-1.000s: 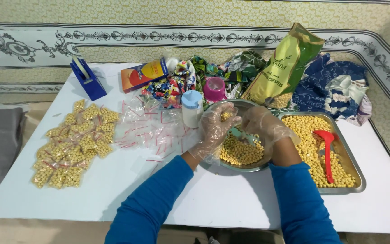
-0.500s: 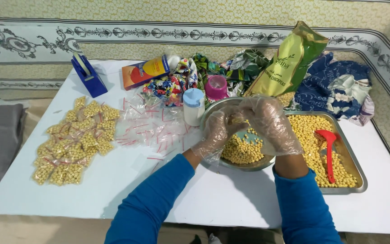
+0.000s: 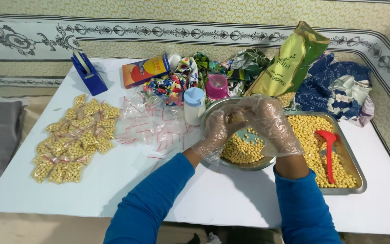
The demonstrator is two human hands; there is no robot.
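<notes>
Both my hands wear clear plastic gloves and meet above a round steel bowl [image 3: 244, 166] half full of chickpeas. My left hand [image 3: 215, 133] grips a small clear bag of chickpeas [image 3: 235, 118] from the left. My right hand [image 3: 269, 124] pinches the same bag from the right, its fingers curled over the top. A teal scoop [image 3: 249, 135] lies in the bowl under my hands.
A steel tray [image 3: 359, 180] of chickpeas with a red scoop [image 3: 328, 153] sits to the right. Filled small bags [image 3: 75, 140] and empty bags [image 3: 152, 126] lie to the left. Behind are a white bottle [image 3: 193, 106], pink cup [image 3: 216, 87], green chickpea bag [image 3: 285, 63], orange box [image 3: 145, 71], blue tape dispenser [image 3: 86, 72] and patterned cloth [image 3: 339, 88].
My right hand rose from the scoop in the bowl and joined my left hand on the small bag. In the last half second the hands barely moved.
</notes>
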